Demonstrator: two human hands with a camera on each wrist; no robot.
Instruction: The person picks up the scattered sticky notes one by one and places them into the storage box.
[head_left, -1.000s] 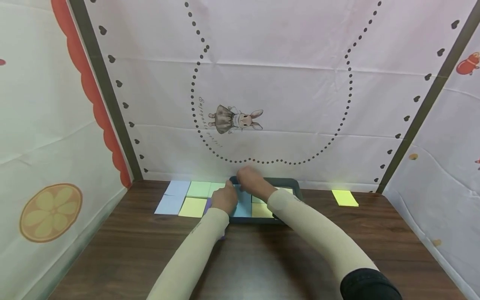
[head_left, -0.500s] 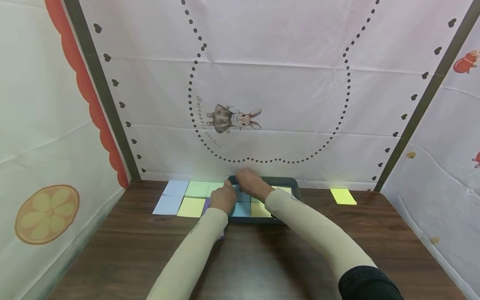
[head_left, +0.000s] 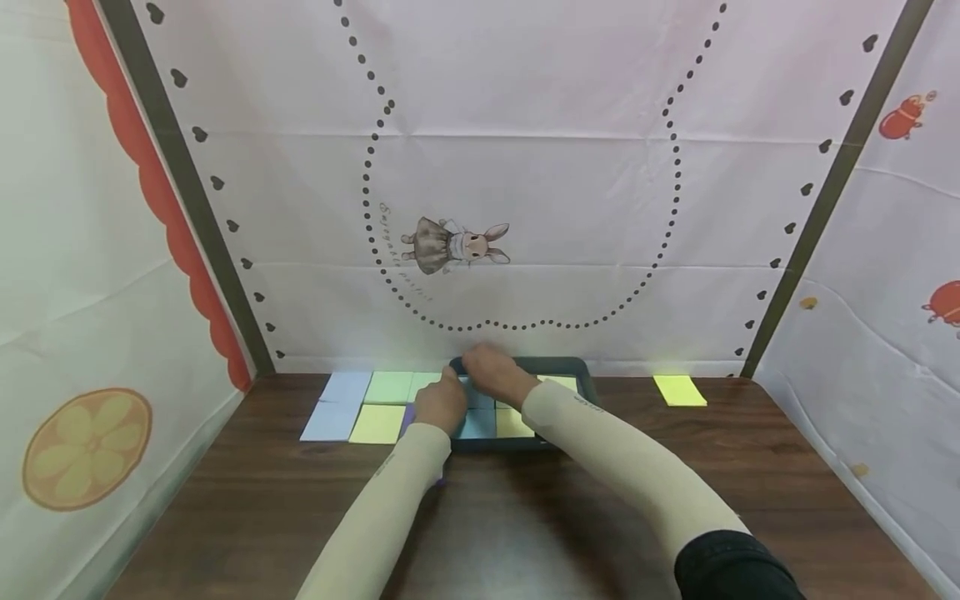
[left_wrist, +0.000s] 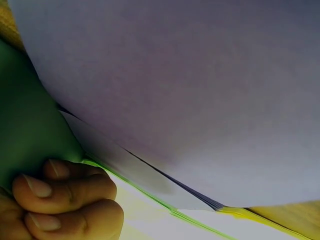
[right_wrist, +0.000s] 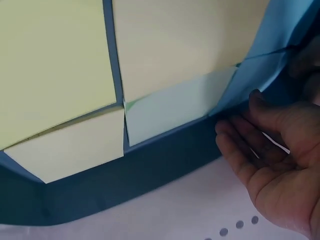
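Note:
My left hand (head_left: pixel 441 405) is at the left rim of a dark teal tray (head_left: pixel 564 365), fingers curled beside its wall in the left wrist view, thumb hidden; I cannot tell what it holds. Over the tray's far left corner, my right hand (head_left: pixel 497 373) has loosely bent fingers, its thumb apart from them. Its thumb tip lies right at the edge of a blue sticky note (right_wrist: pixel 245 82). More sticky notes line the tray, among them a yellow one (head_left: pixel 513 423). A purple sticky note pad (left_wrist: pixel 165 90) fills most of the left wrist view; the left forearm covers much of it in the head view.
Left of the tray lie blue notes (head_left: pixel 328 422), green notes (head_left: pixel 389 387) and a yellow note (head_left: pixel 377 423). One bright yellow note (head_left: pixel 679 390) sits alone at the right. A printed cloth wall (head_left: pixel 540 208) rises right behind the wooden table (head_left: pixel 600 475).
The head view has shifted slightly, so the scene sits a little further left. Both hands stay at the tray's left end, with only small movement over the blue notes.

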